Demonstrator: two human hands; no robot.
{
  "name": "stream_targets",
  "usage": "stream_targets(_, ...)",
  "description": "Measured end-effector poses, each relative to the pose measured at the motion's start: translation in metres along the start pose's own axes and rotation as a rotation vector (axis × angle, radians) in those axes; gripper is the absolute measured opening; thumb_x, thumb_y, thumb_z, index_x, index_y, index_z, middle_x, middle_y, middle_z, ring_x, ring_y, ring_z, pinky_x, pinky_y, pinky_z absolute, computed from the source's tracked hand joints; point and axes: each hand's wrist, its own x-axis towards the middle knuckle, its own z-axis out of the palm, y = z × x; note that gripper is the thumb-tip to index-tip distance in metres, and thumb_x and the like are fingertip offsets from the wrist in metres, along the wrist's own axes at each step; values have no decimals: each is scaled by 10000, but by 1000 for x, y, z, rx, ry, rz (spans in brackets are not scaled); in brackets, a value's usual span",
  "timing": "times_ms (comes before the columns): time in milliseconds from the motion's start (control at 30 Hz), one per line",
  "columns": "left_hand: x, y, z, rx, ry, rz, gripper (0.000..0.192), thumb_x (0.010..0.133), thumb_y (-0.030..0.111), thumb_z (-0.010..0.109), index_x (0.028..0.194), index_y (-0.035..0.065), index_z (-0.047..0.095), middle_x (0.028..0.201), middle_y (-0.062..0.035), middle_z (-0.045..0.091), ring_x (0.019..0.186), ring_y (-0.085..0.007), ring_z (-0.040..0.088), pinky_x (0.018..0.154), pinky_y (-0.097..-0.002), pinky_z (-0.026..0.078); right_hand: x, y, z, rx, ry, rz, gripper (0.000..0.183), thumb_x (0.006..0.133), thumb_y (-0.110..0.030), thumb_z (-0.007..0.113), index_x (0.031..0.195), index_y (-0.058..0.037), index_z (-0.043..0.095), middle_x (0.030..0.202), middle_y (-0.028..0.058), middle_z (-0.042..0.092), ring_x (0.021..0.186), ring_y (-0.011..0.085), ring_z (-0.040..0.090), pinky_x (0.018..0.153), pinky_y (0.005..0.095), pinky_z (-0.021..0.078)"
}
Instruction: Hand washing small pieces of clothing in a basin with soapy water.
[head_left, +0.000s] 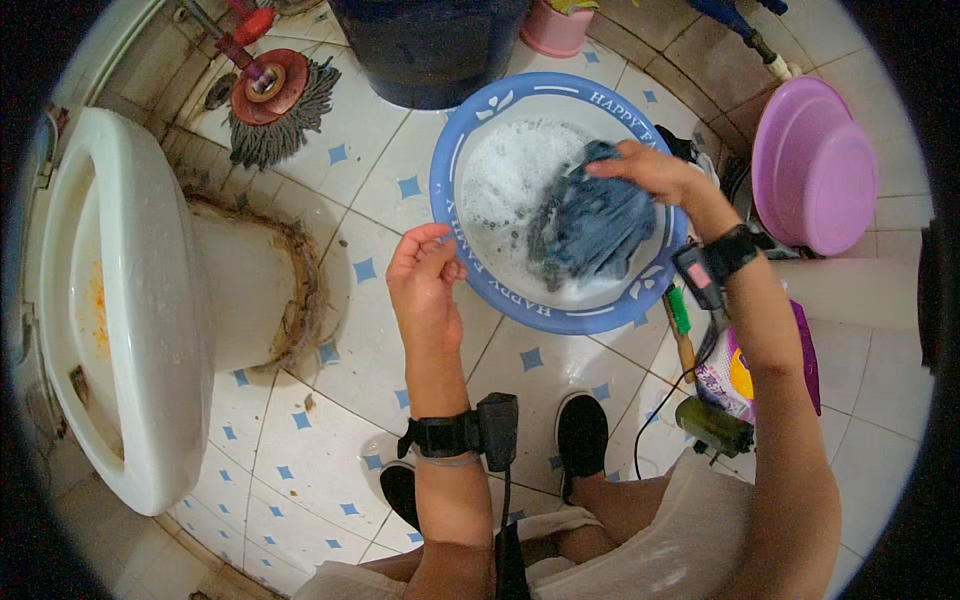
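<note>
A blue-rimmed plastic basin (487, 300) with printed writing on its rim stands on the tiled floor before me. White suds (502, 172) float on the water inside it. Dark blue cloth (600, 217) lies bunched and wet in the basin's right half. My right hand (656, 172) grips an upper fold of that cloth between thumb and fingers. Just outside the basin's left rim is my left hand (427, 285), its fingers curled and nothing seen in them. Both wrists wear black straps with small devices.
A pedestal basin (135, 315) stands at left, with a string mop (281, 105) beyond it. A dark bucket (427, 52) is behind the blue-rimmed basin. Along the right are a pink basin (810, 165), a green-bristled brush (679, 322) and a purple plastic packet (727, 367).
</note>
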Motion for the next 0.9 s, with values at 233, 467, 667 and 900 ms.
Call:
stream_targets(233,1,-1,-3,2,-10,1,133,679,-45,490,809,-20,507,572,10,392,486,-70,365,488,-207,342,-14,35,-30,-379,-53,36,346,647,-180,584,891,58,522,805,184,563,745,244,560,643,309,459)
stream_targets(467,4,-8,-6,22,-55,-10,117,703,-17,479,819,-10,492,610,-10,431,505,-81,373,490,-216,329,52,82,-9,-831,215,-131,572,624,-146,604,1108,2,337,877,249,520,832,370,503,717,394,401)
stream_targets(667,8,-15,-8,47,-64,-16,110,718,-4,467,826,4,486,637,-17,455,509,-90,376,500,-223,329,80,88,20,-1085,-83,-114,440,641,-138,574,972,93,398,808,261,530,800,378,513,694,392,421)
stream_targets(900,7,-20,-6,125,-58,-61,138,712,3,474,845,14,508,630,-3,456,508,-81,384,504,-223,344,36,49,16,-913,96,-478,204,643,-52,510,830,22,542,782,194,565,739,289,560,657,337,435)
